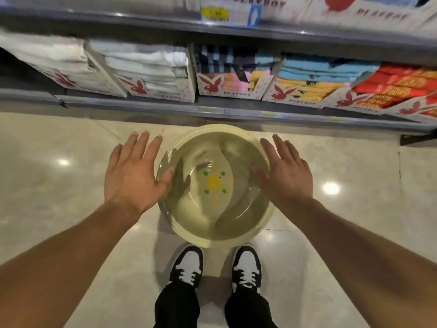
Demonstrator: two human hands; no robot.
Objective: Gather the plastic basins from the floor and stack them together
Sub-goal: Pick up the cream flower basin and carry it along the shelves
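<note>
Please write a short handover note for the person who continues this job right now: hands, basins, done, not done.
Left hand: open, at the left rim of the basin, thumb on the rim.
Right hand: open, at the right rim, no grip yet.
The clear yellowish basin sits on the floor before the shoes; whether it is one or a stack is unclear.
No other basin in view; find them and stack.

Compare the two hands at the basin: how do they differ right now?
The left hand has its thumb lying over the basin rim; the right hand lies partly over the rim, thumb unclear. The left hand's fingers point up-right, the right hand's up-left. Both are open, palms down, gripping nothing, flanking the basin.
</note>
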